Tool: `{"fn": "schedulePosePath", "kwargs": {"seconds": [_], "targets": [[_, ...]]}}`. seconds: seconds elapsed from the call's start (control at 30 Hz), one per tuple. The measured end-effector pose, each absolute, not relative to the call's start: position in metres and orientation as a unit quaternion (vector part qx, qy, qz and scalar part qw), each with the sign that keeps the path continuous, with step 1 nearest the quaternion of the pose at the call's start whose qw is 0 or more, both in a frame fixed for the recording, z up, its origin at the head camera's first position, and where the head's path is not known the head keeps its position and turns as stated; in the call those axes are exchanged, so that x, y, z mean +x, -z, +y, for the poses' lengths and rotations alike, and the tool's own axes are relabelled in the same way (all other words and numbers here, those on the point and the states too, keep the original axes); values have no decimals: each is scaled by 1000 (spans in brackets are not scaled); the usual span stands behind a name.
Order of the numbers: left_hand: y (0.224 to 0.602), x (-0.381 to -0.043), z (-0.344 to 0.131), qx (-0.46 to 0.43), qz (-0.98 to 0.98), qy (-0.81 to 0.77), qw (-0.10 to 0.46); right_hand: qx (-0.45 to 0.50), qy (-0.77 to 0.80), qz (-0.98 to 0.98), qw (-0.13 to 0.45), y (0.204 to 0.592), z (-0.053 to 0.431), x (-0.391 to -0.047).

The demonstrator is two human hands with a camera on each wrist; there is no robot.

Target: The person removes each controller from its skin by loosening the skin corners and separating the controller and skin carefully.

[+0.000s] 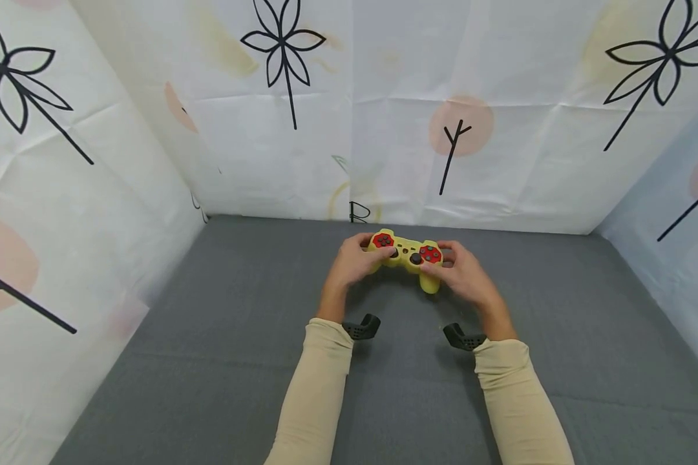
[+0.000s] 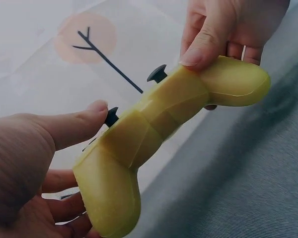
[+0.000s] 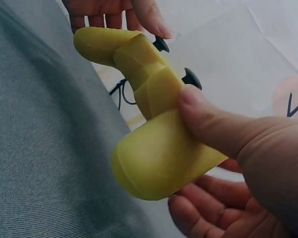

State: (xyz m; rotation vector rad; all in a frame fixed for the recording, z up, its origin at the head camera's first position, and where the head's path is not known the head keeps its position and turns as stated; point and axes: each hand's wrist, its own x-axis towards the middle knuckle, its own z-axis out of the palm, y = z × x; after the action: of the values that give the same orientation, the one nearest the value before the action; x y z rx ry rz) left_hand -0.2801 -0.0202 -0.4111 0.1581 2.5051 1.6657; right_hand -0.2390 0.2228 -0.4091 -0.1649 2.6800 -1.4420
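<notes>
A yellow game controller point(image 1: 406, 247) with red button areas and two black thumbsticks is held between both hands, above the grey cloth near its back edge. My left hand point(image 1: 355, 261) grips the left end, its thumb on the left stick, as the left wrist view shows, with fingers behind the yellow handle point(image 2: 111, 193). My right hand point(image 1: 462, 274) holds the other end, thumb pressed on the front face beside the right thumbstick point(image 3: 192, 78). Its fingers curl behind the right handle point(image 3: 144, 163), partly hidden by the controller.
Grey cloth point(image 1: 238, 374) covers the table. White printed fabric walls point(image 1: 395, 129) with flower and twig drawings stand behind and at both sides. Black wrist mounts point(image 1: 363, 327) jut inward from both wrists, below the beige sleeves point(image 1: 320, 387).
</notes>
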Motion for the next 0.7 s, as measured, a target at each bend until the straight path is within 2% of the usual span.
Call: {"fn": "schedulePosePath", "kwargs": {"seconds": [0.33,0.53,0.7], "targets": [[399,-279,-22,48,801,-594,52,-85,433,897,-29,398,221,-235],[393,-276,-18,90,786,-611,29,-114,447,885,-68,391,217,-232],[390,-272,-17,122,796,-592,32,-123,462,874,-90,389,218,-230]]}}
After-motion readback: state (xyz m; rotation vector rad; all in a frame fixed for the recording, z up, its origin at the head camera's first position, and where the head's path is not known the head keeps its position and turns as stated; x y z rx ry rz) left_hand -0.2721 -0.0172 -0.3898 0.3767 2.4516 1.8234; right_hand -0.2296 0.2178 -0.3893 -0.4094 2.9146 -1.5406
